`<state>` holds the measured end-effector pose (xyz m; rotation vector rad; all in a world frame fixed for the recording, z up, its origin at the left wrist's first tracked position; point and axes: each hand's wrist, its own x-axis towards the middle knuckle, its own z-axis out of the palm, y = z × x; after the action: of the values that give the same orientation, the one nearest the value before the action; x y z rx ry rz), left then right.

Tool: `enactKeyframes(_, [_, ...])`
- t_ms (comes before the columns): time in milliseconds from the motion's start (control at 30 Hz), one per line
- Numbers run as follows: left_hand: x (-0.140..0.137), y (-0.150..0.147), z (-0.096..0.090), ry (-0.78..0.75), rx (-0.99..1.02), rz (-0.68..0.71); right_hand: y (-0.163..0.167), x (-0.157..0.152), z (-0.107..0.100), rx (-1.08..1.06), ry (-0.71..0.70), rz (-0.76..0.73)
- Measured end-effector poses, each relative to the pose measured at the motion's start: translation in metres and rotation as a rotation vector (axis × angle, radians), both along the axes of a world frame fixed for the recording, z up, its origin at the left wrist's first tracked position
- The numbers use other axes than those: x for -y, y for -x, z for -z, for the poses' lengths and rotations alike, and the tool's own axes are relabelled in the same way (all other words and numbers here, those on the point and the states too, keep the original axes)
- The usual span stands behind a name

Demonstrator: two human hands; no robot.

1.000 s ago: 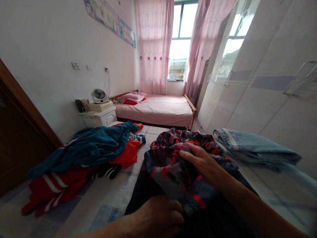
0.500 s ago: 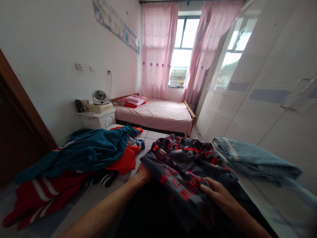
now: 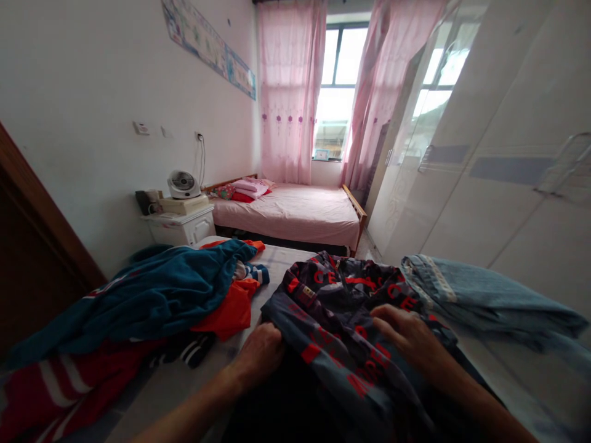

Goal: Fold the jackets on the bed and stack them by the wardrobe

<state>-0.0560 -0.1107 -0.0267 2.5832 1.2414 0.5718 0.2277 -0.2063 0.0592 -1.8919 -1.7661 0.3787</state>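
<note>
A dark jacket [image 3: 332,317] with red lettering lies spread in front of me, its collar end away from me. My left hand [image 3: 262,349] is curled closed at the jacket's left edge, with the fingertips hidden. Over the jacket's right half is my right hand [image 3: 404,335]; its fingers are loosely bent and a little apart, with no cloth pinched between them. Folded blue jeans [image 3: 489,298] lie just right of the jacket. To the left is a heap with a teal top [image 3: 170,289], an orange garment [image 3: 231,311] and a red garment with white stripes [image 3: 83,391].
The clothes rest on a bed with a pale checked sheet [image 3: 286,252]. Beyond it stands another bed [image 3: 295,212] with a pink cover. A white nightstand [image 3: 182,227] carries a small fan [image 3: 183,183]. White wardrobe doors [image 3: 508,123] line the right side.
My right hand has let go of the lettered sleeve and moved up over the jacket's body. My left hand has drawn slightly nearer to me. The sleeve now lies flatter.
</note>
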Motion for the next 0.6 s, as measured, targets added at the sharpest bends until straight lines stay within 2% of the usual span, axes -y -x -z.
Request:
enactKeyframes(67, [0.009,0.011,-0.007,-0.008,-0.034,-0.036,0.016,-0.034,-0.007,0.014,-0.04,-0.044])
enactKeyframes(200, [0.005,0.024,-0.011,-0.17,-0.033,-0.194,0.057,-0.103,-0.006,0.123,-0.074,-0.064])
enactKeyframes(300, [-0.011,0.022,-0.008,-0.27,-0.072,-0.162,0.091,-0.143,0.002,0.173,-0.076,-0.073])
enactKeyframes(400, [-0.023,0.015,-0.006,-0.263,-0.123,-0.102,0.119,-0.171,0.013,0.191,-0.062,-0.07])
enactKeyframes(500, [-0.028,0.015,-0.007,-0.253,-0.1,-0.078,0.128,-0.19,0.02,0.179,-0.043,-0.03])
enactKeyframes(600, [-0.028,0.02,-0.005,-0.262,-0.003,-0.124,0.113,-0.209,0.019,0.109,-0.041,0.056])
